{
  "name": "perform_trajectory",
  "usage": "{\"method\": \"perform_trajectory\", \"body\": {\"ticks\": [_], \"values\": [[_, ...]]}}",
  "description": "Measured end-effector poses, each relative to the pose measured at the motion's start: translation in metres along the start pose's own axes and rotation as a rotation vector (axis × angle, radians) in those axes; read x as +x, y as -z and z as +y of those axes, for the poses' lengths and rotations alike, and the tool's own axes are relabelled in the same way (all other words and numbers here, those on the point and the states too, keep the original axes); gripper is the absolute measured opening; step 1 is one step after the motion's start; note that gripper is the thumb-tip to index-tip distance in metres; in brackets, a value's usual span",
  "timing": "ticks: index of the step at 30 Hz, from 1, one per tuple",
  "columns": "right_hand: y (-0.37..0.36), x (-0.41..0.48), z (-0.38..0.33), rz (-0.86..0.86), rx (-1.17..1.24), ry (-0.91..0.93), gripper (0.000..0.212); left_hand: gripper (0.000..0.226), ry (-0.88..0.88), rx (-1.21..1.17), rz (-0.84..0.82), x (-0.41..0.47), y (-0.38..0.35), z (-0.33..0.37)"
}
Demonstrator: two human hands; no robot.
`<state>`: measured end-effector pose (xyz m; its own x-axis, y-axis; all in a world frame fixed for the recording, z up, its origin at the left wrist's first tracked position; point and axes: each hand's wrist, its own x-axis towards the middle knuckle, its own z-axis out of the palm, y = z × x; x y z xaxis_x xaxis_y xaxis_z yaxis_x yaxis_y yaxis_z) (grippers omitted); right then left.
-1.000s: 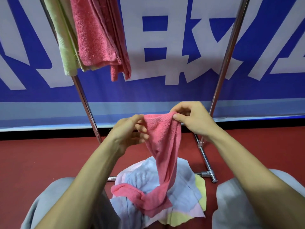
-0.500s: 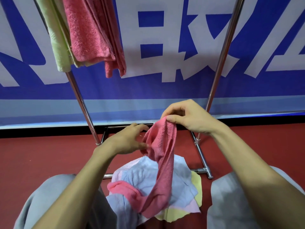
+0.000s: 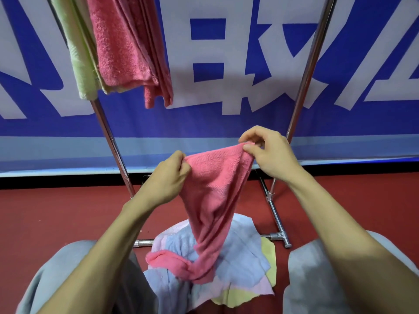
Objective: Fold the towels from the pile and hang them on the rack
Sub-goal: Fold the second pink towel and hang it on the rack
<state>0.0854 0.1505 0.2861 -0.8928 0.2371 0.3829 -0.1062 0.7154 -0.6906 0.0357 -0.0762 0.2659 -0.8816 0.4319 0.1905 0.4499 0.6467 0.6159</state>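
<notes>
The left hand [image 3: 169, 177] is curled tight, pinching the left top corner of a pink towel [image 3: 213, 196]; the right hand [image 3: 267, 152] pinches the opposite corner between thumb and forefinger, its other fingers bent loosely above; the top edge is stretched between them, right side higher. The floor [image 3: 56, 218] is dark red; beyond it a blue banner [image 3: 226, 118] with large white characters covers the far wall; grey-clad knees frame the near edge. The towel hangs in a narrowing twist, its lower end lying on the pile [image 3: 244, 257] of blue, pale pink and yellow towels; a metal rack [image 3: 303, 87] stands behind, with green and pink folded towels [image 3: 118, 46] hanging at far left.
</notes>
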Motion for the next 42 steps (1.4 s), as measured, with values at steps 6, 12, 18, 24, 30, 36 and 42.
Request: {"method": "perform_trajectory", "body": {"ticks": [6,12,18,24,30,36,42], "values": [[0.009,0.001,0.005,-0.039,-0.230,0.040,0.011,0.024,-0.123,-0.112,-0.052,-0.004,0.013,-0.005],[0.007,0.001,0.006,-0.068,-0.287,0.049,0.007,0.025,-0.093,0.031,0.024,-0.005,0.018,-0.003],[0.000,0.001,0.007,-0.095,-0.314,0.010,0.004,0.005,-0.090,-0.025,0.073,-0.003,0.019,-0.008],[-0.001,0.000,0.005,-0.185,-0.218,-0.034,0.008,0.008,-0.086,0.039,0.162,-0.001,0.019,-0.014],[-0.003,0.003,0.002,-0.026,-0.100,-0.058,0.012,0.017,-0.091,-0.028,0.209,-0.003,0.018,-0.009],[0.000,0.003,0.000,0.075,-0.098,-0.041,0.013,0.015,-0.038,-0.213,0.327,-0.001,0.017,-0.006],[-0.004,-0.004,-0.008,0.057,-0.144,0.028,0.015,0.009,-0.015,-0.260,0.428,0.002,0.021,-0.007]]}}
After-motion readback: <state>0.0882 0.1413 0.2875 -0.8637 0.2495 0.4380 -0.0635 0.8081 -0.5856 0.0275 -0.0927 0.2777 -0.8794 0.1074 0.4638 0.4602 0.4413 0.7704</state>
